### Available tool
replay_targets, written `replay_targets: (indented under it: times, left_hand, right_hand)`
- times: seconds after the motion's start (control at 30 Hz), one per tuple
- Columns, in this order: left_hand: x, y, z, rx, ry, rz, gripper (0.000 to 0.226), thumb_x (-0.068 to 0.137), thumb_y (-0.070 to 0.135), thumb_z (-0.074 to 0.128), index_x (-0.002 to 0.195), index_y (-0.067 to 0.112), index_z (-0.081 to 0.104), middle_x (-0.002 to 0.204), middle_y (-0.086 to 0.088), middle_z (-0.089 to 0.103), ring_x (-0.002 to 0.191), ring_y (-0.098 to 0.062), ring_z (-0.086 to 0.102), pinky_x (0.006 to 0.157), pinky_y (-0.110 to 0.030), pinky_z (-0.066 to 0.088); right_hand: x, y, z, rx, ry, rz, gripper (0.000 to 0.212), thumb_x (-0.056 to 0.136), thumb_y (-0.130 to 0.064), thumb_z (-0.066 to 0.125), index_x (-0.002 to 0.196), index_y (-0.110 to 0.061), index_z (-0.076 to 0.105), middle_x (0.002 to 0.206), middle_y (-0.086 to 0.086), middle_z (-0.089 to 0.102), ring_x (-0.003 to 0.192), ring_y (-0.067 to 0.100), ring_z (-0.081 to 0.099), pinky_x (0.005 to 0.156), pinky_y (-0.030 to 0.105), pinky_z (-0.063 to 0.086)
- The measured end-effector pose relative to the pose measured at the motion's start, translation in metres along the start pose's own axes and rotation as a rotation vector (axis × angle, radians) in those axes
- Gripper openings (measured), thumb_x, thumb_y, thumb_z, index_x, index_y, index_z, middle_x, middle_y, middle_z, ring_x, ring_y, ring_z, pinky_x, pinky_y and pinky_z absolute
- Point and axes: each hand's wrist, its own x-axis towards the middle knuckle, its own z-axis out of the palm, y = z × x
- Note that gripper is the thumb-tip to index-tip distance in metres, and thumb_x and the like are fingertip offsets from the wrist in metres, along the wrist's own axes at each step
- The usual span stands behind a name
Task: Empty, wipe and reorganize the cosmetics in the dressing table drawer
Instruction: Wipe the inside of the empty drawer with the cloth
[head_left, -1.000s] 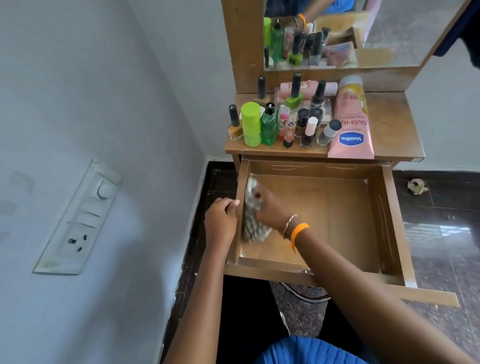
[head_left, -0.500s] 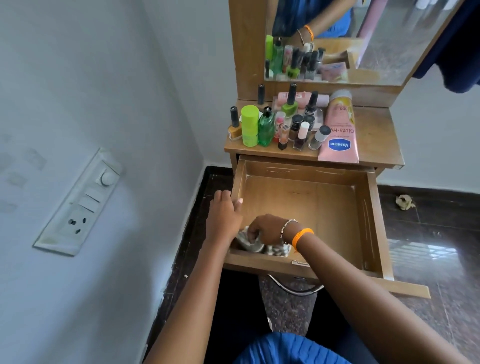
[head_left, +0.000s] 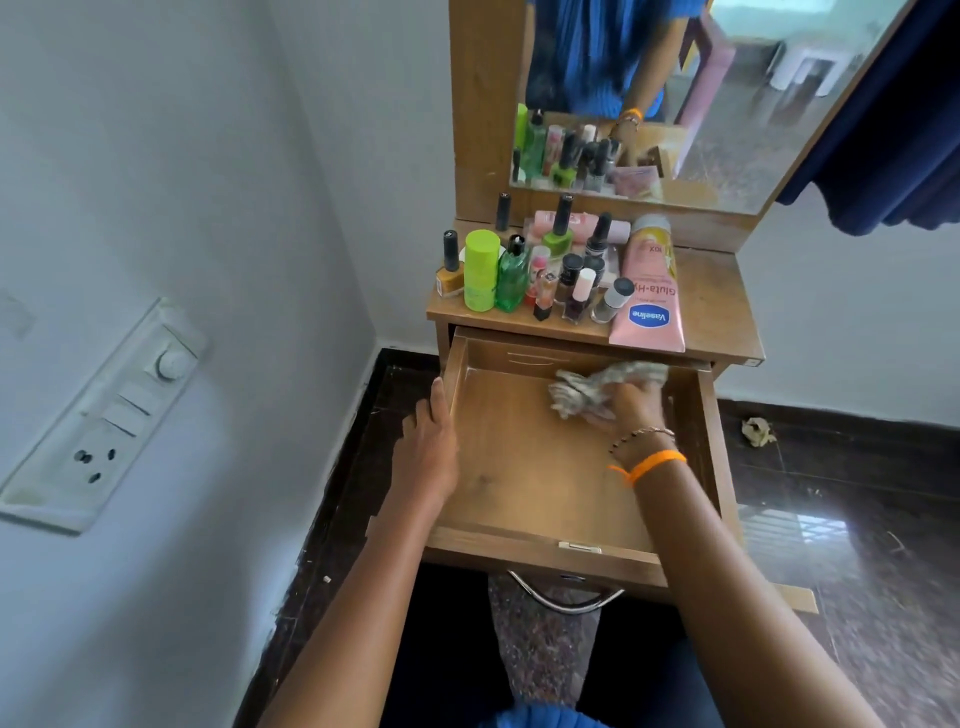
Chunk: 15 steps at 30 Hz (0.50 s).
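Wooden drawer (head_left: 540, 499) stands pulled out under the dressing table; left hand (head_left: 427, 453) rests on its left wall, fingers straight and together; right hand (head_left: 635, 404) grips a cloth (head_left: 587, 389) at the back right corner, bottles (head_left: 540, 270) on the tabletop above

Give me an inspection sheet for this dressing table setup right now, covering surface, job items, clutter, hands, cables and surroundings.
Surface: open wooden drawer, nothing in it but the cloth.
Job's things: patterned cloth at the drawer's back right; cosmetics on the tabletop, among them a lying pink Vaseline tube, a green bottle and a lime cylinder.
Clutter: crumpled scrap on the floor.
Hands: left hand rests on the drawer's left wall; right hand presses the cloth.
Cables: nothing seen.
Surroundings: mirror, wall switchboard, dark glossy floor.
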Motion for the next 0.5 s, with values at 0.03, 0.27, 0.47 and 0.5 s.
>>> replay_targets:
  times: [0.03,0.27,0.47,0.5]
  left_hand:
    - [0.000,-0.001,0.001,-0.003,-0.004,0.003,0.084,0.091,0.009,0.053,0.148,0.014,-0.009,0.151,-0.017,0.023,0.132,-0.033,0.036,0.098,-0.042,0.043]
    - [0.000,-0.006,0.002,-0.021,0.002,0.023,0.079,0.091,0.006,0.049,0.148,0.013,-0.005,0.146,-0.015,0.028,0.126,-0.032,0.040,0.092,-0.041,0.044]
    - [0.002,-0.005,0.002,-0.008,-0.015,0.014,0.086,0.090,0.008,0.053,0.148,0.015,-0.011,0.149,-0.015,0.025,0.129,-0.031,0.038,0.097,-0.041,0.046]
    - [0.002,-0.005,0.001,-0.007,-0.017,0.010,0.088,0.090,0.008,0.054,0.148,0.015,-0.011,0.149,-0.015,0.024,0.129,-0.030,0.039,0.097,-0.041,0.046]
  right_hand:
    - [-0.002,0.002,0.021,-0.018,-0.039,0.013,0.017,0.085,0.009,0.043,0.086,-0.006,0.052,0.093,0.017,0.056,0.091,0.037,0.062,0.072,0.044,0.053]
    - [-0.030,0.018,0.124,-0.366,-0.072,-0.083,0.026,0.087,-0.006,0.051,0.112,-0.011,0.048,0.100,0.004,0.044,0.091,0.017,0.042,0.078,0.024,0.033]
    - [-0.016,0.001,0.056,-0.066,0.432,-0.114,0.031,0.088,0.003,0.044,0.118,0.008,0.048,0.125,0.024,0.055,0.120,0.033,0.052,0.099,0.031,0.038]
    - [-0.010,-0.005,0.036,-0.007,0.538,-0.082,0.034,0.090,0.001,0.044,0.124,0.006,0.042,0.132,0.023,0.050,0.124,0.033,0.049,0.100,0.031,0.036]
